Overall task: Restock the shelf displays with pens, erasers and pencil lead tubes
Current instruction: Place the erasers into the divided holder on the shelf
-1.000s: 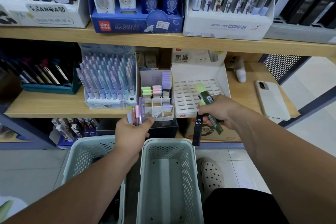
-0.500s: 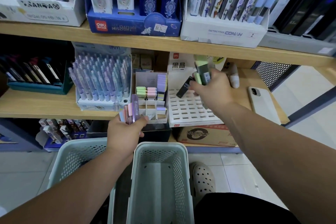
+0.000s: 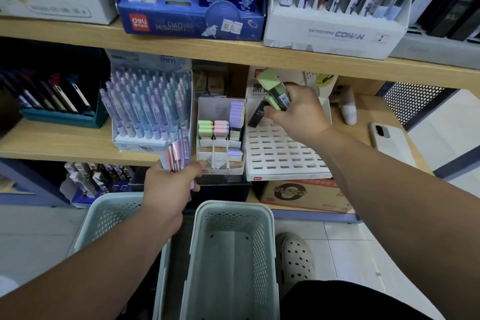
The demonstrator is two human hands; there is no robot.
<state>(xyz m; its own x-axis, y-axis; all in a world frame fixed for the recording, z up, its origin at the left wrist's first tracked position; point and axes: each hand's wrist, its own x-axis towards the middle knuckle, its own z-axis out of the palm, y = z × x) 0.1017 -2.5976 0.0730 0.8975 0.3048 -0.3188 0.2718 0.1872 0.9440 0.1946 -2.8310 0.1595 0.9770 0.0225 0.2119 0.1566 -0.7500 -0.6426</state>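
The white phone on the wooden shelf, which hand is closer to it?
Right. The right hand, holding green and black lead tubes, is left of the white phone; the left hand, gripping pastel pens, is much farther left.

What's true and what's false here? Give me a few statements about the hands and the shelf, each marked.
1. The right hand holds pencil lead tubes over the white slotted tray. True.
2. The left hand is empty. False: it grips a bundle of pastel pens.
3. A phone lies on the shelf right of that tray. True.
4. The tray's slots are all filled. False: the visible slots look empty.
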